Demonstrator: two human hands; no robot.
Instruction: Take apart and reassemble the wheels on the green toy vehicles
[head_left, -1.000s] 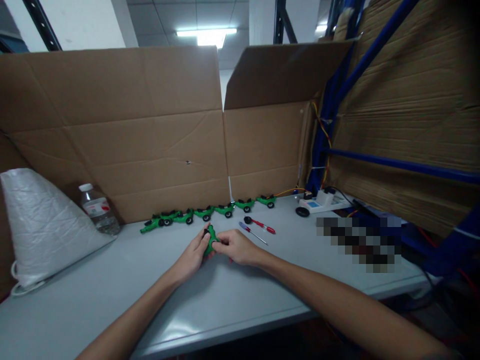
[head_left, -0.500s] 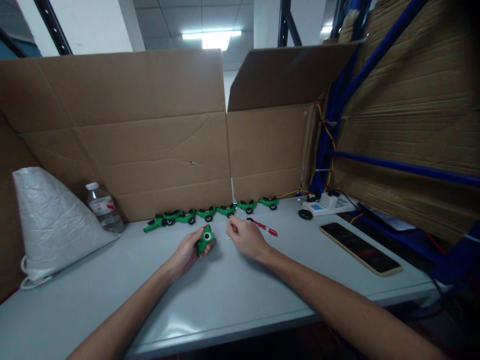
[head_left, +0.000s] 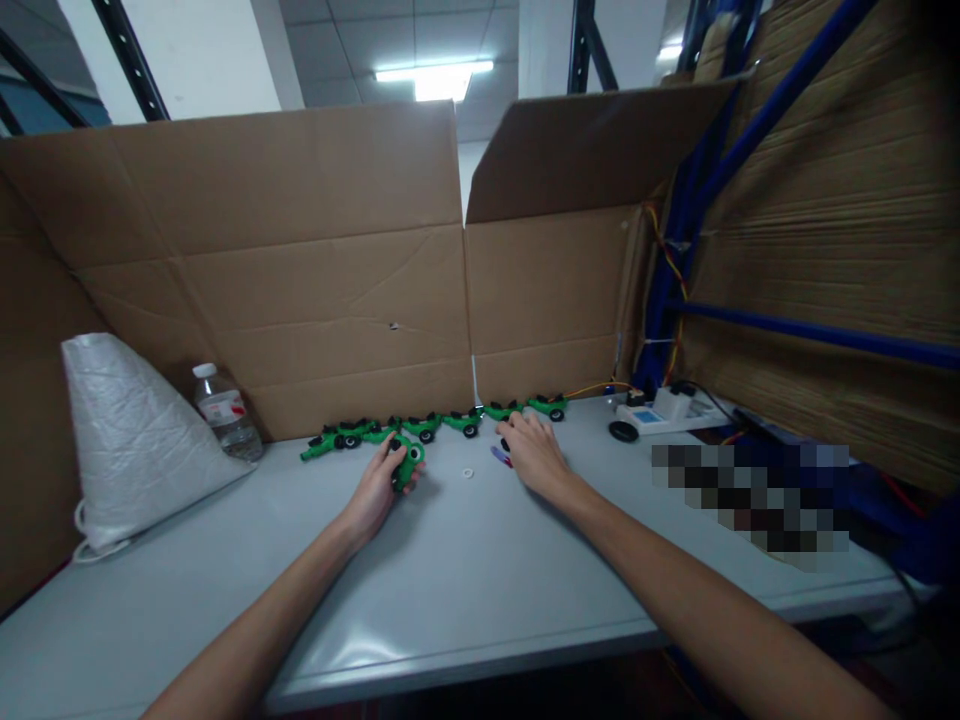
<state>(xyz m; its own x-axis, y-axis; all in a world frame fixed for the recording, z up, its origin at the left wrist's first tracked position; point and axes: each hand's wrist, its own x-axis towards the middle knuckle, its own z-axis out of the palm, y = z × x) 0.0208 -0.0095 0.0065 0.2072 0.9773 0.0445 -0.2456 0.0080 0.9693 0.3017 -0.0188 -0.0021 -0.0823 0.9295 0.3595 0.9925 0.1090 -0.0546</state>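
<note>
My left hand [head_left: 380,485] is closed around a green toy car piece [head_left: 409,468], with a dark ring and pale centre showing on its upper face. To the right, my right hand [head_left: 534,452] reaches down to the tabletop with its fingers apart. Beneath its fingertips, a black wheel [head_left: 505,443] is partly visible. A slim red pen-like tool [head_left: 501,457] lies there too, mostly covered by the hand. Between my hands, a small white ring [head_left: 468,473] lies on the table [head_left: 450,570]. Several green toy cars [head_left: 460,424] with black wheels stand in a row behind.
Cardboard panels [head_left: 337,290] wall the back. On the left are a silvery-white bag [head_left: 142,450] and a water bottle [head_left: 225,410]. A black ring [head_left: 623,431] lies beside a white power strip [head_left: 667,410] on the right. A pixelated patch covers part of the right side.
My right hand has moved right, from near the middle to above the black wheel and red tool, and its fingers have spread. The white ring now shows. My left hand keeps the green piece.
</note>
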